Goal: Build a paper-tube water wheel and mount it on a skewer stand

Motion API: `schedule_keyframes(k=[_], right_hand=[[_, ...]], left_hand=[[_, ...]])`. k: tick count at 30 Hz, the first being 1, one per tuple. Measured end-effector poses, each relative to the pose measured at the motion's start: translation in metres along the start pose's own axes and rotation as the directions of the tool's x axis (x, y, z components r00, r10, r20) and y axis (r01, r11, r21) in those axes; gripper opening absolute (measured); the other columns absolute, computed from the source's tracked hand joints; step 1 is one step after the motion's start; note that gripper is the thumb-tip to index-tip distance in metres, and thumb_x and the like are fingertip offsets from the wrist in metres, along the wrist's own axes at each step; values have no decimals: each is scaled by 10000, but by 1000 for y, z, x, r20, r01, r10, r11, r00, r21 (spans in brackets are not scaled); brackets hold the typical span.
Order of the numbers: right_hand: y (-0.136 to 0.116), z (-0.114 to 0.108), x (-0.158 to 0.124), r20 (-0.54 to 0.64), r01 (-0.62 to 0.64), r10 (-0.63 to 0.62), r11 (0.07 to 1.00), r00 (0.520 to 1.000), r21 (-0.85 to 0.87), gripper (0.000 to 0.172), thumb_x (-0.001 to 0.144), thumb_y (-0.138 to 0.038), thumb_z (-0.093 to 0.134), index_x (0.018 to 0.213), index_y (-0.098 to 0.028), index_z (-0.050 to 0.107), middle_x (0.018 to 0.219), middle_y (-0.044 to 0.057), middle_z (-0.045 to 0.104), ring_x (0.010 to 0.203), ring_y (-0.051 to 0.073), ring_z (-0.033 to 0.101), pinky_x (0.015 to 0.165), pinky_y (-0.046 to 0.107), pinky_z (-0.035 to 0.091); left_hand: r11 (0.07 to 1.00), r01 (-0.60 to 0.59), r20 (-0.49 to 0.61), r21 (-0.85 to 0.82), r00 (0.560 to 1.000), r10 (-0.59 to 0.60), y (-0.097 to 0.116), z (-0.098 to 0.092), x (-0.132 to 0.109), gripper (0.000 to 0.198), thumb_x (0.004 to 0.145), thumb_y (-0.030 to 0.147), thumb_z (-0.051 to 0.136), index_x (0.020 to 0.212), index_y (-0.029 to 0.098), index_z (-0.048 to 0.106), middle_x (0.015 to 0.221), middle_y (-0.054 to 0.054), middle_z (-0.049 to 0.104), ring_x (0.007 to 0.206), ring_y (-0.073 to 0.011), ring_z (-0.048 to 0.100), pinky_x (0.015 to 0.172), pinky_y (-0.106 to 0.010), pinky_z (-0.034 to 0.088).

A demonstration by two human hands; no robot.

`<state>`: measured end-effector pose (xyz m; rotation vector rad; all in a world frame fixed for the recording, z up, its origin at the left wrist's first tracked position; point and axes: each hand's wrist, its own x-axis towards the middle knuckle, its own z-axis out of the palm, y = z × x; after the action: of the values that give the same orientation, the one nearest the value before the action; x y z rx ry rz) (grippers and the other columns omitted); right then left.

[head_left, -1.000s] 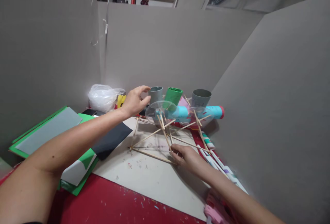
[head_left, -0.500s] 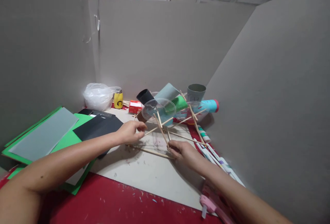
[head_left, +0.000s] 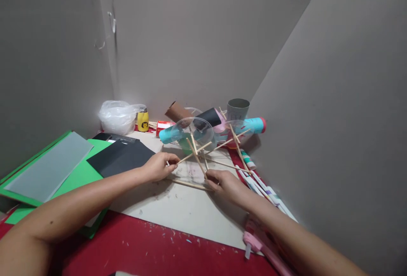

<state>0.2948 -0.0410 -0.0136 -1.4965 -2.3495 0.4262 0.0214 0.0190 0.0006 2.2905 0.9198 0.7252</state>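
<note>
A frame of thin wooden sticks [head_left: 197, 161] stands on the white board. Between its crossed sticks is a wheel of clear plastic discs [head_left: 205, 134] with coloured paper tubes around it: brown [head_left: 178, 112], black [head_left: 208, 118] and blue [head_left: 170, 134]. My left hand [head_left: 160, 166] is closed on the frame's left corner, fingertips pinched at a stick end. My right hand [head_left: 222, 185] pinches the foot of the frame's near right sticks.
Green, grey and black sheets [head_left: 121, 157] lie at the left. A plastic bag [head_left: 117, 117] and a yellow container [head_left: 143, 120] stand behind. A grey cup [head_left: 238, 110] stands back right, and a pink glue gun [head_left: 254, 242] lies front right.
The wheel of tubes has turned: brown and black tubes are now at the top, where black and grey-blue ones were. My hands keep their places on the frame; the view has shifted slightly.
</note>
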Motion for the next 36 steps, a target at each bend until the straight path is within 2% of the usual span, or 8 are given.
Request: schedule_keyframes(k=[6,13,21,36], right_hand=[[-4,-3,0,20,-28,28,999,999,-30,177,855,-252,490,702,-198,560,656,14,590,601,151,487,591,268,330],[-11,-19,-5,39,-68,69,997,997,-34,186,864,-252,500,791,-178,654,753,66,695,667,179,586,631,277,387],[-6,-27,-15,39,-117,117,993,992,-13,197,859,-258,513,842,-169,688,766,77,722,668,187,625,615,282,417],[-11,-34,-13,46,-101,101,995,994,4,199,830,-232,517,846,-168,705,797,73,718,697,188,607,653,294,419]], left_hand=[[1000,15,-5,-5,1000,-15,1,-1,-1,224,813,160,556,947,172,735,837,-17,730,774,-158,644,707,-248,444],[999,49,-5,-13,999,-49,2,-1,-2,222,816,212,566,950,165,737,825,-24,725,763,-161,642,692,-248,441],[998,58,4,-17,998,-58,2,-2,-1,199,798,191,568,901,154,733,794,-16,707,729,-145,620,663,-227,433],[996,79,29,-34,997,-78,0,-4,-4,212,802,204,558,916,167,733,767,-1,692,620,-111,540,623,-226,405]])
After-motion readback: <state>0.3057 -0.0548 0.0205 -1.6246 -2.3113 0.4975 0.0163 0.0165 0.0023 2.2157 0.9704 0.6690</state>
